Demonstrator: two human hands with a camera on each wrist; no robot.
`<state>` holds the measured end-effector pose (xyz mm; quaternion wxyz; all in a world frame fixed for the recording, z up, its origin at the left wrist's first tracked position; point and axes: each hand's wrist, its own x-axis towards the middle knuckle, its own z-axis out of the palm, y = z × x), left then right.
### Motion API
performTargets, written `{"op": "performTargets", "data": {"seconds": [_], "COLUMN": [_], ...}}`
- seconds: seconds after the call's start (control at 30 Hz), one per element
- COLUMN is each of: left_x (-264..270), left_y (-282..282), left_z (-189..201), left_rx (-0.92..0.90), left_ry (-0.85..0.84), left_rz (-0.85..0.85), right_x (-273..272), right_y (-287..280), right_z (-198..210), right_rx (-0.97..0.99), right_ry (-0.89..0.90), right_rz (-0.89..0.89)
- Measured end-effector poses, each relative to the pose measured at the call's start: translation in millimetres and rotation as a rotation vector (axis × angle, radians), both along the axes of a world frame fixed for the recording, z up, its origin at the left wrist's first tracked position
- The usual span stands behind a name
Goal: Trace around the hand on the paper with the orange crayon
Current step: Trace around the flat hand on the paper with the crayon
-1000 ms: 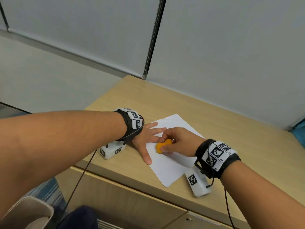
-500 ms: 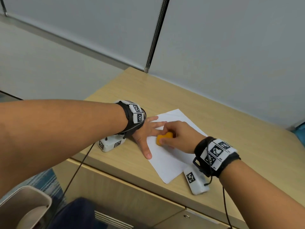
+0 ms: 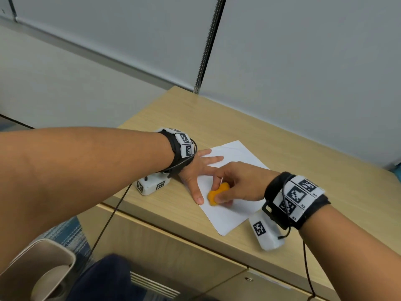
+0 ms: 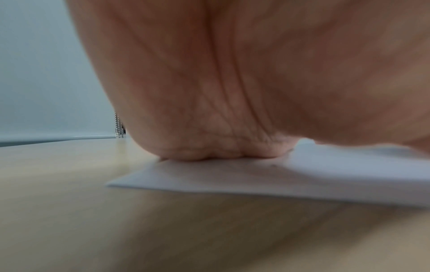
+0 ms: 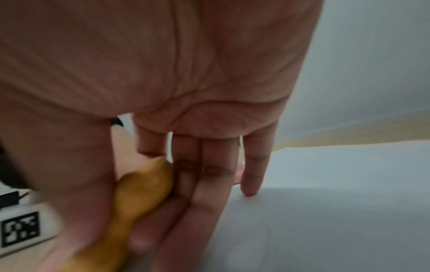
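Observation:
My left hand (image 3: 196, 168) lies flat, fingers spread, on the left part of a white sheet of paper (image 3: 230, 216); its thumb points toward me. In the left wrist view the palm (image 4: 232, 92) presses on the paper (image 4: 302, 180). My right hand (image 3: 240, 183) grips a chunky orange crayon (image 3: 217, 194) between thumb and fingers, its tip on the paper just right of the left thumb's tip. The right wrist view shows the crayon (image 5: 139, 195) pinched between thumb and fingers. No drawn line is visible on the sheet.
The paper lies on a light wooden desk (image 3: 303, 161) against a grey partition wall. White tagged boxes hang under each wrist, one by the left (image 3: 150, 184) and one by the right (image 3: 265, 233). The desk's front edge runs close below the paper. A bin (image 3: 36, 272) stands at lower left.
My right hand has slid the crayon toward me along the left thumb, from near the base to beside its tip. The left hand stays flat on the paper.

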<state>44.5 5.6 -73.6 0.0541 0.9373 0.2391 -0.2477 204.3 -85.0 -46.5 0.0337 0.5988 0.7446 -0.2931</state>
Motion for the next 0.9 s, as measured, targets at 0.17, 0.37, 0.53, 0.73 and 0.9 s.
{"op": "performTargets", "data": {"seconds": [0.17,0.37,0.53,0.73,0.9], "left_x": [0.6,0.2,-0.1,1.4,1.4], "left_y": [4.1,4.9,6.5,5.0,3.5], "left_z": [-3.3,-5.2,-4.7,-3.7,-2.5], "left_rx": [0.015,0.036,0.022,0.027,0.031], "left_ry": [-0.007,-0.002,0.011,0.024,0.025], "left_rz": [-0.007,-0.008,-0.001,0.000,0.000], "right_x": [0.4,-0.5,-1.2,-4.4,-1.4], "right_y": [-2.3,-2.6,-8.5,-11.2,-18.0], "right_z": [-8.7,-7.7,-4.1,-9.3,-3.0], "right_rx": [0.195,0.199,-0.024,0.227,0.070], "right_ry": [0.013,-0.011,0.078,0.042,0.058], "right_rz": [-0.132,-0.141,-0.046,-0.172,-0.096]}}
